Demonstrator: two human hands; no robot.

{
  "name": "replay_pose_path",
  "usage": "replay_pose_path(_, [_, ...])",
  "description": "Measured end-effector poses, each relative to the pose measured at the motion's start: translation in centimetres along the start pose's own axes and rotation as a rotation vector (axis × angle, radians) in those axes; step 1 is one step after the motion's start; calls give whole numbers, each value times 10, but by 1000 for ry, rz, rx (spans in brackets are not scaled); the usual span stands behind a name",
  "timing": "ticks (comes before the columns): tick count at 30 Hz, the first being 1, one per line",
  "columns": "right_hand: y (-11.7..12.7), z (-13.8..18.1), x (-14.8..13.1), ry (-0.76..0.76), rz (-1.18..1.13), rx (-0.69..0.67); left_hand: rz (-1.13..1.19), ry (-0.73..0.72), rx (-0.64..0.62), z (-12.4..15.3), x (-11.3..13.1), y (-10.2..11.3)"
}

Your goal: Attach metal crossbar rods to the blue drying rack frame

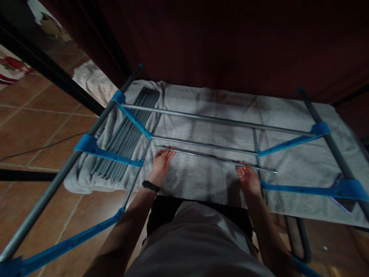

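Note:
A loose grey metal rod (215,157) is held level between my two hands, just in front of a rack made of grey tubes and blue plastic brackets. My left hand (161,163) pinches the rod near its left end; a black band sits on that wrist. My right hand (248,177) grips the rod near its right end, fingers curled round it. Two fitted rods (219,120) span the blue brackets (135,120) beyond the one I hold. Under everything lies a grey towel (201,184).
A bundle of spare grey rods (127,134) lies on the towel at the left. The rack's side tubes (57,184) and blue arms (317,190) flank my arms on both sides. Brown tiled floor (34,127) is at the left; a dark red wall is behind.

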State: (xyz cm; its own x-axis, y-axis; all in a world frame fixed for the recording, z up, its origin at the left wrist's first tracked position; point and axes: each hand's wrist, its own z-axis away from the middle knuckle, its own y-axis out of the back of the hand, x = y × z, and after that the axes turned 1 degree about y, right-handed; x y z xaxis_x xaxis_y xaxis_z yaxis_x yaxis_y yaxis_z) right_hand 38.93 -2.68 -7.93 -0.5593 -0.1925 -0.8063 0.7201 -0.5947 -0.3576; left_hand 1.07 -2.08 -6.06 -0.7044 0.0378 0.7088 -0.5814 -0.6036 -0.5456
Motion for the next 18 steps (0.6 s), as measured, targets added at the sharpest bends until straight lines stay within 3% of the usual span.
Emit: replay_pose_path(18, [-7, 3, -5, -43, -9, 47, 36, 63, 71, 8, 9, -11])
